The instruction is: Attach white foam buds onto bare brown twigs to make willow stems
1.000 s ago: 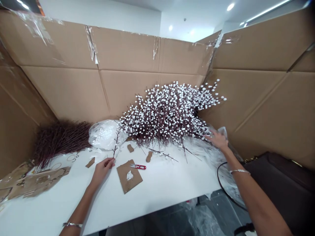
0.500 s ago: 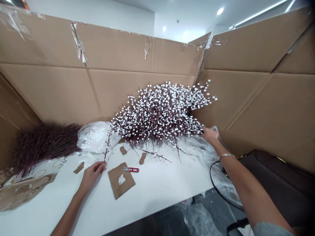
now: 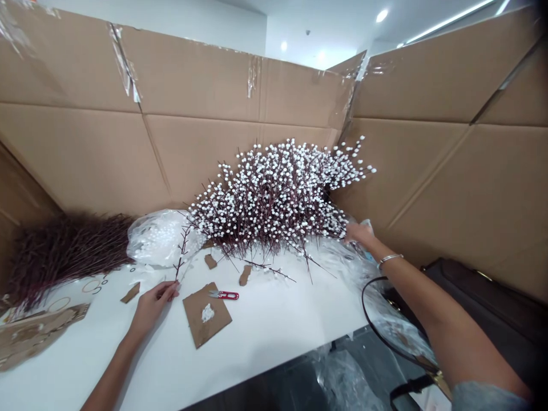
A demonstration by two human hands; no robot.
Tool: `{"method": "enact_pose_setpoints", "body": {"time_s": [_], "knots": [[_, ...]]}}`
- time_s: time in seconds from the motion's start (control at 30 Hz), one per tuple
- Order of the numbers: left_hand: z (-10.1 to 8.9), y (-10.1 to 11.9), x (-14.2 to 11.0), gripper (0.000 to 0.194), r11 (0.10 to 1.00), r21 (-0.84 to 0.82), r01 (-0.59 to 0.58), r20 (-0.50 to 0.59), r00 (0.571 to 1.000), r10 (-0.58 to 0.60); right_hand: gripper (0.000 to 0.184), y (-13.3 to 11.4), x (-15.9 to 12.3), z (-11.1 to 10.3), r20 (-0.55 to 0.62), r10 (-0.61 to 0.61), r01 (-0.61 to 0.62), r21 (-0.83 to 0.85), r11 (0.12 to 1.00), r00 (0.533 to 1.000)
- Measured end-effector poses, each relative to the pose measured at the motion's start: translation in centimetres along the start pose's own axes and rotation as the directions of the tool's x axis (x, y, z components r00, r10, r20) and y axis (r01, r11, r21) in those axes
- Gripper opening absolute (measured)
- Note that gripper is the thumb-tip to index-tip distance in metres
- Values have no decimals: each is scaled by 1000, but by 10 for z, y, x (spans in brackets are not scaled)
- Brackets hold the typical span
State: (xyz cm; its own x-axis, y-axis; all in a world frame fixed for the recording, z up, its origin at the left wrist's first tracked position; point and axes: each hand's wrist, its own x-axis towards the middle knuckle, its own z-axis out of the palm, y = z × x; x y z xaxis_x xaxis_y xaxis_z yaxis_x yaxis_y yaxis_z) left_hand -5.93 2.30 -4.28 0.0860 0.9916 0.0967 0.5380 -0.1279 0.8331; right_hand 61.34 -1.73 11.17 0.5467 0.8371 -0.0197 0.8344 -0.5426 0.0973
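My left hand [image 3: 154, 305] pinches the lower end of a bare dark twig [image 3: 181, 251] with short side shoots, held upright above the white table [image 3: 265, 342]. Behind that twig lies a clear plastic bag [image 3: 156, 240] of small white balls. My right hand [image 3: 359, 233] reaches to the right end of a big heap of white-berry branches [image 3: 278, 194]. Its fingers are drawn together against the outermost stems; their tips are partly hidden, and what they grip is unclear. Red thread snips [image 3: 226, 295] rest on a cardboard square [image 3: 208, 331] beside a white blob [image 3: 208, 313].
Bare dark twigs [image 3: 68, 251] are piled at the left. Small cardboard scraps [image 3: 245, 275] and rings [image 3: 91, 286] lie on the table. Tall cardboard walls [image 3: 201, 148] enclose the back and sides. A dark bag [image 3: 479, 319] with a strap and crumpled plastic [image 3: 342, 377] are at the right.
My right hand has shifted slightly left, closer in against the berry branches. The left hand still pinches the twig, and the whole view has moved a little.
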Motion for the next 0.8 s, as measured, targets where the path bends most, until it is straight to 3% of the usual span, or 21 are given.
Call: {"method": "enact_pose_setpoints", "body": {"time_s": [0.1,0.33,0.47,0.53,0.63,0.8], "knots": [[0,1,0,58,1000,-1,-7,-1,1000,7,32,-3,-7,6,46,79,-75,-85,994,996],[0,1,0,56,1000,9,-12,-1,1000,12,44,-7,-16,-1,-120,119,-139,-180,974,986],[1,6,-2,55,1000,-15,-19,-17,1000,18,37,-17,-12,-11,-56,157,-166,-198,966,986],[1,10,-3,53,999,-34,-28,-26,999,27,34,-27,-14,-19,-57,122,-131,-201,971,991],[2,14,-4,50,998,-49,-38,-37,999,36,31,-45,-25,-30,-157,15,-48,-208,977,987],[3,16,-4,45,995,-81,-56,-53,997,52,35,-78,-54,-39,-326,-195,130,-211,969,925]]}}
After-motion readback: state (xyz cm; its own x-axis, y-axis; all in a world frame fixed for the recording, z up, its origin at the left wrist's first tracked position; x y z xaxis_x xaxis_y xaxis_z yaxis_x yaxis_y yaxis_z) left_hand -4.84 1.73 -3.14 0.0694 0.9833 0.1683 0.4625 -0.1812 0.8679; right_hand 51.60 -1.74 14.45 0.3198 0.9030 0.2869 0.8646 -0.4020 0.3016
